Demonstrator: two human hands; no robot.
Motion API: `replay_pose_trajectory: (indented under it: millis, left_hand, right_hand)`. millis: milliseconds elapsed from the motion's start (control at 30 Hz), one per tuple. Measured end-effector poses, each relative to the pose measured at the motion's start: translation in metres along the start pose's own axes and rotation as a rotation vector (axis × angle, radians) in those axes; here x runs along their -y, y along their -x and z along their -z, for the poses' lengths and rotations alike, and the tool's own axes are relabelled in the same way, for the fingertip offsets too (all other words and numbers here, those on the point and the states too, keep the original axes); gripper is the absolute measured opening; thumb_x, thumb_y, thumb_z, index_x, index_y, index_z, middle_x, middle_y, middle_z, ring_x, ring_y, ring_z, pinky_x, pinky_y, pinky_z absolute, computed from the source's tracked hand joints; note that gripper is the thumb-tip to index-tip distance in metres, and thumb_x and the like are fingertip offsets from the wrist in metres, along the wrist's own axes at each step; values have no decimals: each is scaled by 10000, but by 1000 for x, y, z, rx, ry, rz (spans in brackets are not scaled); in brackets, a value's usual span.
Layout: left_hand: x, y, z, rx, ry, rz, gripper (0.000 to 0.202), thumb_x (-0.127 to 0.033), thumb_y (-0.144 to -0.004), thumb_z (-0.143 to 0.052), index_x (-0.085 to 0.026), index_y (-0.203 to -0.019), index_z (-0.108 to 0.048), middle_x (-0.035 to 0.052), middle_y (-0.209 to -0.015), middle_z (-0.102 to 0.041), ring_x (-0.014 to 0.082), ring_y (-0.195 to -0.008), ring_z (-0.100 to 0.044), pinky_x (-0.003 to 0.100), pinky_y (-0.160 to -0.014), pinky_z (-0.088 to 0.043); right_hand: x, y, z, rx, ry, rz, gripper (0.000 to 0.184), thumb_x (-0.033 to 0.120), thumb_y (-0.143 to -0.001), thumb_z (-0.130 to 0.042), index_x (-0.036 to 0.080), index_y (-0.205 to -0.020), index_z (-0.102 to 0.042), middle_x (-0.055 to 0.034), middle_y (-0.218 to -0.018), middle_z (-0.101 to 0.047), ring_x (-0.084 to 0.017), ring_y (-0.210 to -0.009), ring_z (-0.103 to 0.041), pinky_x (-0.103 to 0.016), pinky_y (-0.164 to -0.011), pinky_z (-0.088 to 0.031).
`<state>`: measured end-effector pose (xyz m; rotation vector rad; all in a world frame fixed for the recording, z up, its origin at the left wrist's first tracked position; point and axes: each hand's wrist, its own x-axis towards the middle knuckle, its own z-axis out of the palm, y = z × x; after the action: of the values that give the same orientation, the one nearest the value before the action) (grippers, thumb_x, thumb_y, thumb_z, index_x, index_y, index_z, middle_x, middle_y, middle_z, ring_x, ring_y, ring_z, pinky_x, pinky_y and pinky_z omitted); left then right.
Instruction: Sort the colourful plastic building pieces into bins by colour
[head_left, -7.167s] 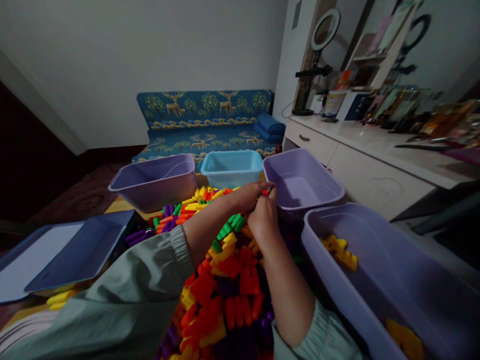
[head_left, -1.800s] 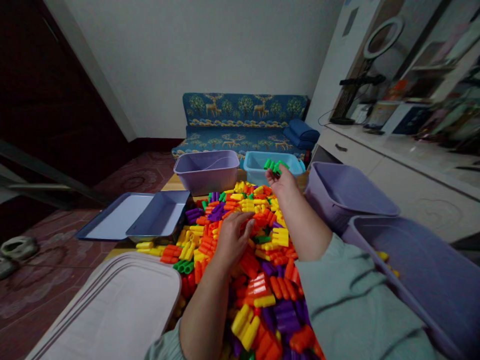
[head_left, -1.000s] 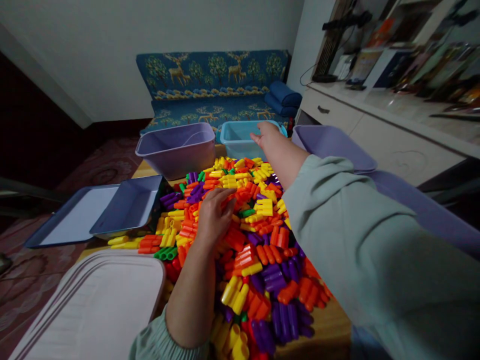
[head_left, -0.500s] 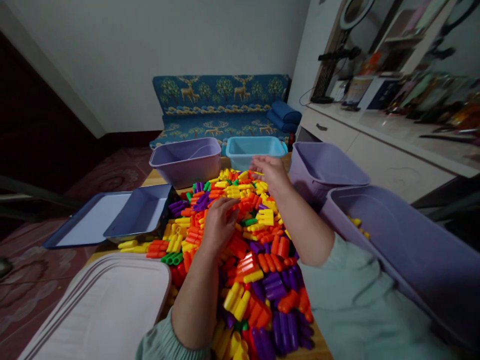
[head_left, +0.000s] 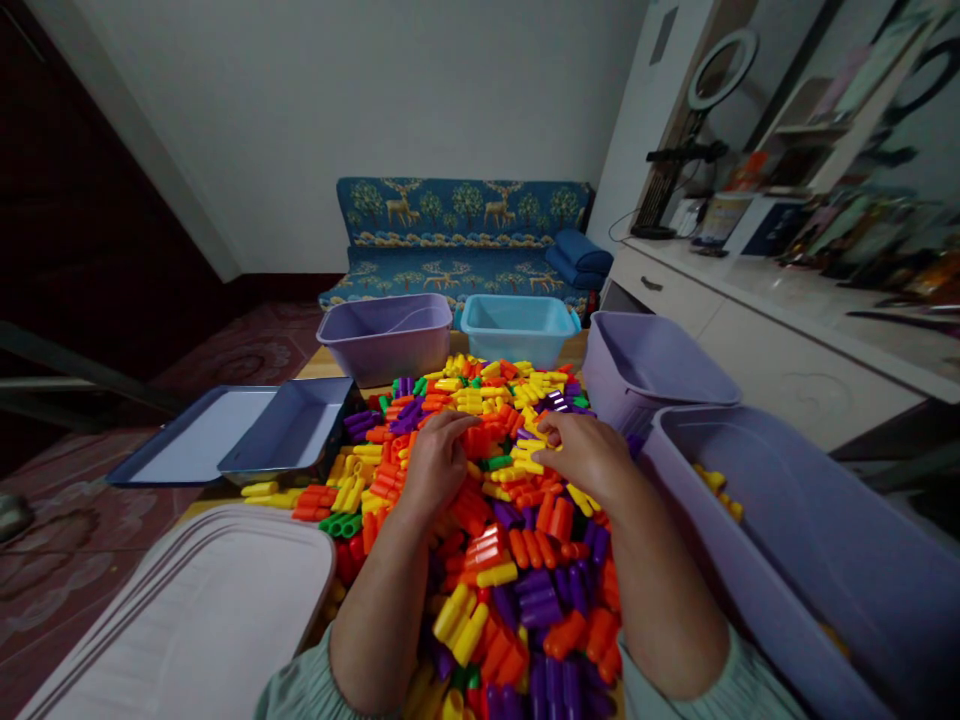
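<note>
A heap of plastic tube-shaped pieces in orange, yellow, purple and green lies before me, many joined side by side in short rows. My left hand is over the middle of the heap, its fingers curled beside orange pieces. What those fingers hold, if anything, is hidden. On the heap's right side my right hand is low, thumb and fingers apart, with the fingertips at a yellow joined piece. I cannot tell whether they touch it.
Behind the heap stand a purple bin and a light blue bin. Two more purple bins line the right, the nearer one holding a few yellow pieces. At left are a dark blue tray and stacked white lids.
My right hand has come down and nearer from above the far part of the heap to the pieces on the right. My left hand stays about where it was. The view has shifted slightly.
</note>
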<state>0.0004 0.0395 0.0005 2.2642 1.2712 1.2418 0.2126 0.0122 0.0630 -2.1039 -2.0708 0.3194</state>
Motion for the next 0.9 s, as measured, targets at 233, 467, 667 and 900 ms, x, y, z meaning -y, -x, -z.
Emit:
replay_pose_trajectory:
  millis: [233,467,667,900]
  left_hand:
    - [1,0,0,-25,-3,16,540,53,-679,-385,-187,-1023,-724,73,-1068,-681,199,-1040,-614,348,-943,-493]
    - [-2,-1,7,-147,22,39,413,7,-778,-410,-176,-974,-724,88,-1076,-663,184,-1031,-623,338,-919,-505]
    - [-1,-1,10,-207,53,89,286,-82,-817,-501,-165,-991,-712,86,-1032,-685,188,-980,-641,339,-879,-519]
    - [-2,0,10,-226,64,156,234,-183,-853,-521,-170,-990,-711,79,-989,-723,187,-920,-675,292,-777,-535]
  right_hand:
    - [16,-1,-17,35,19,75,354,272,-742,-675,230,-1093,-684,-98,-1079,-716,-262,-1019,-650,-320,-798,-449]
    - [-9,-3,6,-308,-175,-67,302,361,-828,-584,205,-1075,-664,-84,-1085,-706,-213,-908,-657,-280,-716,-439]
    - [-22,-1,6,-128,-112,-56,228,364,-766,-638,231,-940,-700,-53,-962,-731,-229,-884,-669,-285,-688,-427]
    - [-8,-4,-17,-28,-74,57,315,363,-734,-664,248,-1020,-725,-57,-1062,-727,-240,-982,-665,-300,-782,-448]
